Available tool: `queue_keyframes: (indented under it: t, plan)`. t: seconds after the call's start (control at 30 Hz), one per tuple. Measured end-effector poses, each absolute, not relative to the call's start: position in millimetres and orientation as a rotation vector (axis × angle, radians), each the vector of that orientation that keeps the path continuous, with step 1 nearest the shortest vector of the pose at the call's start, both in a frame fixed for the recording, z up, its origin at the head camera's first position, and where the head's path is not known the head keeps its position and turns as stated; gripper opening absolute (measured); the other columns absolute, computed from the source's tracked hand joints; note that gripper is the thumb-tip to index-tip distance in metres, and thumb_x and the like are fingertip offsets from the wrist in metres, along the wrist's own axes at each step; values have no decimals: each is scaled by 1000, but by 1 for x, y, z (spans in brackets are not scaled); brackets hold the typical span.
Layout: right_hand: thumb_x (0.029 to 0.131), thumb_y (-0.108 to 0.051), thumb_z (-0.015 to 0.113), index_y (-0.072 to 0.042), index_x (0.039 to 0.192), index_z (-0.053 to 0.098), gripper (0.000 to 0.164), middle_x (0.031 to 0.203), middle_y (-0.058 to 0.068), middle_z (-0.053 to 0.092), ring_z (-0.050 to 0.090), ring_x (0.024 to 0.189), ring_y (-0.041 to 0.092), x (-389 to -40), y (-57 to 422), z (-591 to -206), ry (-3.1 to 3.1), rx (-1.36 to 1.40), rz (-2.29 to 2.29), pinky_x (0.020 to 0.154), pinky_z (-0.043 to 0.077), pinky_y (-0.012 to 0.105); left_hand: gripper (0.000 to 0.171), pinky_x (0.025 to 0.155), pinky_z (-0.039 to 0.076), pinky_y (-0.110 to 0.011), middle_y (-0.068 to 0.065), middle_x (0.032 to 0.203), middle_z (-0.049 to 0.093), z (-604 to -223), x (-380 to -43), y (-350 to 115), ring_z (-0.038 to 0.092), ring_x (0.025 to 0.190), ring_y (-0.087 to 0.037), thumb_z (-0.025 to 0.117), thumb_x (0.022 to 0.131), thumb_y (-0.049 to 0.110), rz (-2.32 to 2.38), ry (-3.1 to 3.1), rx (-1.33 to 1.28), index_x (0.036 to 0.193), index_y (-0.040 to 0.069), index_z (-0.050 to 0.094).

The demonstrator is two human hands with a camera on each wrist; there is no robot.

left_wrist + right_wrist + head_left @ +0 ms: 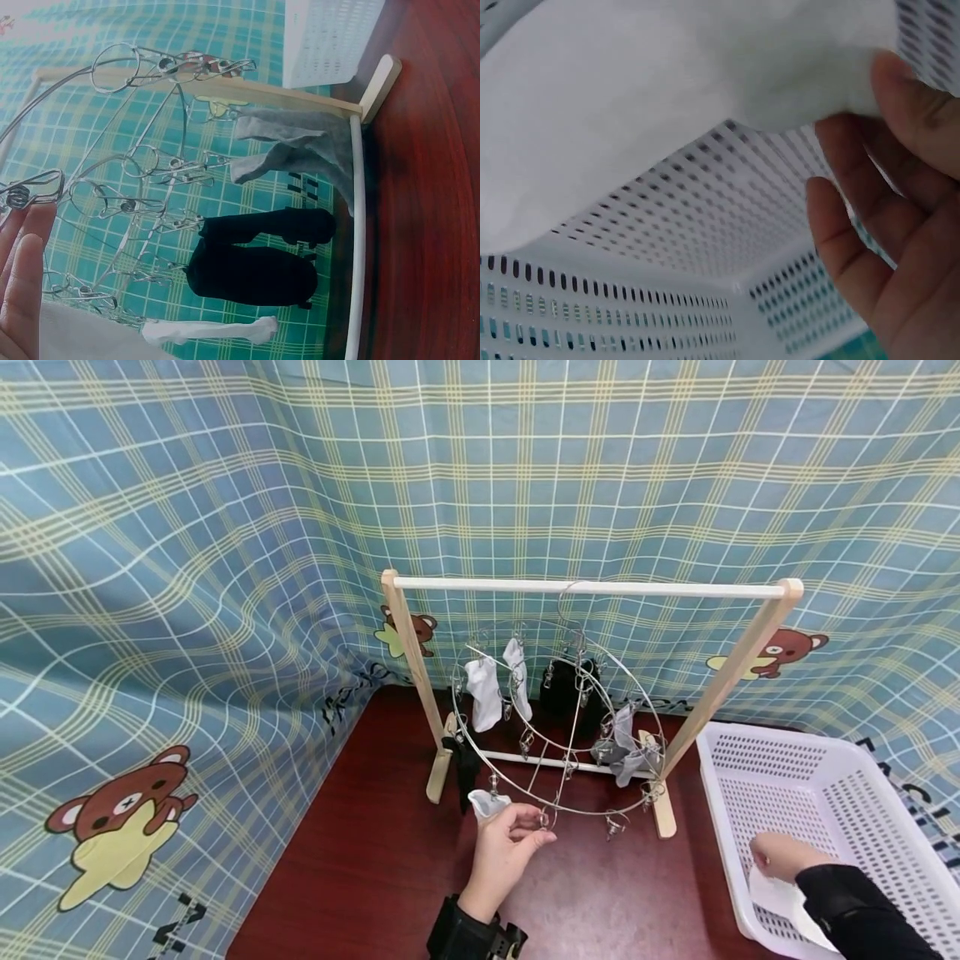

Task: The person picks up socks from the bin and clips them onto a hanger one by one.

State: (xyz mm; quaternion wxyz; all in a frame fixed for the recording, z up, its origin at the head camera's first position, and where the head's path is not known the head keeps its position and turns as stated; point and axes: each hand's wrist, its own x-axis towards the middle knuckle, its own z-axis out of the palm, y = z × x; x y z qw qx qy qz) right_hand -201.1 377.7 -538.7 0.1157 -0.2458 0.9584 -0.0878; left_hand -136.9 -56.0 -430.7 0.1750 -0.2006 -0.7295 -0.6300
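Observation:
My left hand (pixel 504 852) pinches a wire clip (pixel 545 820) at the near edge of the round metal drying hanger (pixel 528 797). The same clip (pixel 34 191) sits at my fingertips in the left wrist view. Beside that hand a white sock (pixel 486 803) hangs from a neighbouring clip. Inside the white basket, my right hand (pixel 787 856) holds a white sock (pixel 772 893). The right wrist view shows thumb and index finger pinching one end of this white sock (pixel 630 97); the other fingers are loosely bent.
The hanger hooks over a white rail (pixel 487 583) on a wooden-legged stand. White socks (pixel 485 693), black socks (pixel 255 262) and grey socks (pixel 624 743) hang from it, and a black item (pixel 467 768) at the left. The perforated basket (pixel 712 810) stands right on the dark red table (pixel 337 852).

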Motion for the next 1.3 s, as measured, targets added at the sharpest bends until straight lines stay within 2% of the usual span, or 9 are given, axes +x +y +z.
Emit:
queue_keyframes:
  t: [0.13,0.3,0.53,0.77,1.0,1.1,1.2,1.23,1.3]
  plan:
    - [71,7,57,-11,64,43,24,57,-4,35,32,51,9,-200,373,-514,2866,-482,-335,47,26,23,24,56,53,-28,-21,77,63,-431,-138,-57,63,64,-24,72,66,-5,-1771,-2061,-575,83,-10,56]
    - [77,7,53,-8,68,42,22,60,-2,37,34,54,11,-197,369,-493,2971,-428,-401,47,28,24,25,55,54,-33,-20,79,63,-433,-138,-57,63,64,-24,72,66,-3,-1776,-2063,-568,84,-9,56]
    - [77,7,59,-2,72,54,11,65,4,51,46,56,17,-187,364,-464,3214,-359,-437,48,38,32,23,55,54,-34,-21,80,63,-434,-137,-58,63,64,-31,71,66,-5,-1798,-2041,-561,82,-10,55]
    - [73,12,60,3,75,56,10,68,13,54,51,60,31,-174,343,-426,3488,-401,-507,50,40,43,23,55,53,-31,-21,79,63,-433,-136,-57,63,64,-30,71,65,-7,-1767,-2051,-550,82,-11,55]
    - [71,15,60,1,76,53,17,73,12,51,47,66,29,-159,303,-403,3650,-593,-616,54,36,38,21,56,53,-26,-22,77,63,-433,-137,-56,63,65,-29,71,66,-7,-1735,-2044,-556,80,-10,55]
    - [85,1,53,2,77,52,9,77,13,51,47,73,30,-153,285,-402,3694,-745,-752,63,36,36,21,56,53,-24,-22,77,62,-434,-138,-55,63,64,-29,71,66,-8,-1724,-2032,-566,80,-10,55]
    - [95,-25,39,4,77,52,37,81,15,51,47,77,31,-151,268,-408,3697,-903,-902,78,35,26,22,56,52,-22,-22,76,62,-436,-138,-53,63,63,-29,71,65,-8,-1699,-2020,-566,79,-9,55]
    - [95,-33,35,5,77,53,45,81,16,52,46,78,31,-150,262,-411,3687,-954,-949,82,34,22,22,56,52,-22,-22,75,62,-436,-137,-53,63,62,-29,71,64,-9,-1695,-2012,-569,78,-9,54]
    - [93,-39,33,4,75,54,51,83,16,53,47,78,31,-148,251,-421,3660,-1008,-1014,87,30,15,22,55,52,-22,-22,74,62,-437,-137,-52,63,61,-29,71,63,-10,-1677,-1999,-570,78,-9,54]
